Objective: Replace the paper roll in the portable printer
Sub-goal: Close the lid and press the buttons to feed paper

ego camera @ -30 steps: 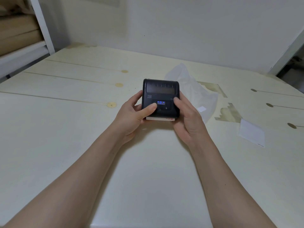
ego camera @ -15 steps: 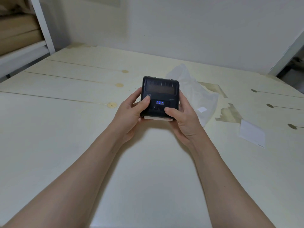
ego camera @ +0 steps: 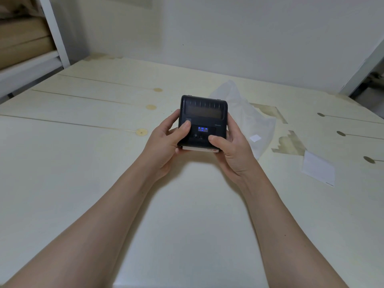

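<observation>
A small black portable printer [ego camera: 204, 113] with its lid closed and blue lights lit on its front panel is held above the table. My left hand [ego camera: 166, 142] grips its left side, thumb on the top face. My right hand [ego camera: 232, 148] grips the right side, thumb resting near the buttons. A white strip with a red mark [ego camera: 200, 149] shows at the printer's near bottom edge. No paper roll is visible.
A crumpled clear plastic bag [ego camera: 249, 113] lies just behind and right of the printer, with a small white label on it. A white paper slip [ego camera: 319, 168] lies at the right. The pale wooden table [ego camera: 83, 152] meets a wall behind; shelving stands at the left.
The printer has been lifted slightly and shifted. My left thumb slid from the panel to the upper left, and my right thumb moved down onto the button area.
</observation>
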`<state>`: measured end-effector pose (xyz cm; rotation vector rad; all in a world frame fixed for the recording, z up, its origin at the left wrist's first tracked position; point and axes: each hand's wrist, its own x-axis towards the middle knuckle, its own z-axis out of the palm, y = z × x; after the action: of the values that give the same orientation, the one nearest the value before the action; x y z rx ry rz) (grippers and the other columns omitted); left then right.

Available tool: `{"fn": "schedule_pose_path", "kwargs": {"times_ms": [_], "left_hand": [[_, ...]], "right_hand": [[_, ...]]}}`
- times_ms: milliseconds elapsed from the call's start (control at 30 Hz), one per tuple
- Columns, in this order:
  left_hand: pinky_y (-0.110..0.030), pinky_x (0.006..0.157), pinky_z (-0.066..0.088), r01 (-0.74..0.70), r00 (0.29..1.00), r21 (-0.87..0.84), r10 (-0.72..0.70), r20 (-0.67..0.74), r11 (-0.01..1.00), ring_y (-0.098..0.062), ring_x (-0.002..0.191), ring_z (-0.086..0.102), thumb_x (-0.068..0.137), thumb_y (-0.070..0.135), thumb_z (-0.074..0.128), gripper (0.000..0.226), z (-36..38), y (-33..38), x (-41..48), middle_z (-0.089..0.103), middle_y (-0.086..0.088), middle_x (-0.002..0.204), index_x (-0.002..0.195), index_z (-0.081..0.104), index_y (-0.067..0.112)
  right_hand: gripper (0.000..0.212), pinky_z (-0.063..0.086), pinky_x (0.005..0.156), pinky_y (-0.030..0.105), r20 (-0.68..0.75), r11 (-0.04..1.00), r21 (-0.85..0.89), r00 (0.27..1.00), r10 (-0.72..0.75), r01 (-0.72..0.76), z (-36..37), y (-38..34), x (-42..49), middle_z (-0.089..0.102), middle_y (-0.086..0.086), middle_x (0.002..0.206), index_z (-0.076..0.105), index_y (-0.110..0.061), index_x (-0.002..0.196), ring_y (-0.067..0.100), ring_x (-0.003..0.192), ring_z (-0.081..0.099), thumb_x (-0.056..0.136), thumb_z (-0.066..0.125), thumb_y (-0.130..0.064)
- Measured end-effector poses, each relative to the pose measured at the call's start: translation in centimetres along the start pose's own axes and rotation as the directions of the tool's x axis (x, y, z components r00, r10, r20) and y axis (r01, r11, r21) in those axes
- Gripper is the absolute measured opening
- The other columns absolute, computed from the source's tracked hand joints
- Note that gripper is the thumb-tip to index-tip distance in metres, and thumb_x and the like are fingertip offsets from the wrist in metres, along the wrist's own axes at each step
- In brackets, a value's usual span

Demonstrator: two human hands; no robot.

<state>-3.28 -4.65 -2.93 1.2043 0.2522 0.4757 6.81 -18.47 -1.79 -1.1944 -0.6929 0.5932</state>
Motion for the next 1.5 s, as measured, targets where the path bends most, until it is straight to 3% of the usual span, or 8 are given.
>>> {"fn": "schedule_pose_path", "kwargs": {"times_ms": [367,667,800,1000,1167,1300,1400,1500], "left_hand": [[-0.046,0.097,0.054,-0.006,1.0,-0.008,0.006,0.012,1.0,-0.027,0.115,0.068,0.098,0.019,0.059,0.05,0.0,0.2,-0.1,0.07,-0.01,0.125,0.146,0.046,0.021],[-0.052,0.1,0.051,-0.013,1.0,-0.006,0.013,0.027,1.0,-0.029,0.114,0.068,0.099,0.019,0.057,0.046,0.0,0.4,-0.2,0.072,-0.01,0.122,0.144,0.048,0.02],[-0.048,0.096,0.054,-0.01,1.0,0.001,0.01,0.006,1.0,-0.025,0.109,0.07,0.098,0.021,0.059,0.047,0.2,0.6,-0.3,0.074,-0.007,0.119,0.144,0.048,0.02],[-0.045,0.089,0.041,0.011,0.998,0.0,-0.011,-0.057,1.0,-0.022,0.102,0.067,0.088,0.031,0.069,0.057,0.1,0.6,-0.2,0.074,-0.005,0.119,0.142,0.052,0.026],[-0.04,0.091,0.053,0.005,0.999,-0.03,-0.007,-0.039,1.0,-0.017,0.101,0.071,0.095,0.025,0.063,0.05,0.2,0.7,-0.3,0.074,-0.002,0.118,0.143,0.05,0.022],[-0.027,0.077,0.057,0.008,0.999,-0.086,-0.012,-0.046,0.996,-0.016,0.105,0.07,0.097,0.023,0.059,0.042,0.4,1.1,-0.6,0.07,-0.003,0.126,0.139,0.055,0.018],[-0.026,0.08,0.053,-0.003,1.0,-0.058,0.003,-0.002,0.998,-0.015,0.105,0.066,0.102,0.031,0.048,0.033,0.5,1.6,-0.8,0.069,-0.004,0.127,0.128,0.065,0.019],[-0.032,0.081,0.045,0.001,1.0,-0.066,-0.001,-0.007,0.998,-0.016,0.097,0.061,0.103,0.035,0.044,0.036,0.7,1.8,-1.0,0.071,-0.001,0.114,0.123,0.068,0.017]], "right_hand": [[0.07,0.036,0.109,0.064,0.017,1.0,0.003,1.0,0.003,-0.003,-0.2,0.0,0.1,0.051,0.026,0.142,0.035,-0.015,0.149,0.046,0.131,0.049,0.086,0.052,0.011],[0.068,0.038,0.111,0.059,0.037,1.0,-0.015,0.999,-0.011,0.012,-0.3,0.2,0.0,0.054,0.025,0.14,0.038,-0.014,0.148,0.044,0.129,0.051,0.086,0.052,0.01],[0.063,0.038,0.11,0.06,0.049,1.0,-0.019,0.999,-0.015,0.016,-0.1,-0.1,-0.1,0.054,0.026,0.139,0.04,-0.013,0.146,0.045,0.129,0.051,0.088,0.051,0.008],[0.043,0.034,0.108,0.067,0.064,0.997,0.073,0.998,0.018,-0.023,0.7,-0.7,-0.3,0.048,0.024,0.146,0.039,-0.009,0.147,0.042,0.135,0.045,0.105,0.037,-0.016],[0.057,0.034,0.111,0.063,-0.003,0.982,0.168,0.996,0.089,-0.087,1.4,-1.3,-0.5,0.053,0.02,0.144,0.044,-0.013,0.145,0.038,0.134,0.049,0.104,0.025,-0.049],[0.063,0.032,0.113,0.061,-0.003,0.98,0.182,0.997,0.079,-0.077,1.5,-1.3,-0.5,0.052,0.017,0.145,0.041,-0.017,0.148,0.035,0.136,0.048,0.101,0.019,-0.055],[0.065,0.029,0.116,0.058,-0.018,0.981,0.183,0.997,0.074,-0.07,1.4,-1.3,-0.4,0.05,0.015,0.147,0.038,-0.018,0.149,0.033,0.138,0.046,0.101,0.017,-0.056],[0.067,0.026,0.118,0.055,-0.033,0.98,0.182,0.996,0.083,-0.076,1.3,-1.4,-0.3,0.048,0.011,0.15,0.034,-0.022,0.152,0.029,0.14,0.044,0.099,0.019,-0.06]]}}
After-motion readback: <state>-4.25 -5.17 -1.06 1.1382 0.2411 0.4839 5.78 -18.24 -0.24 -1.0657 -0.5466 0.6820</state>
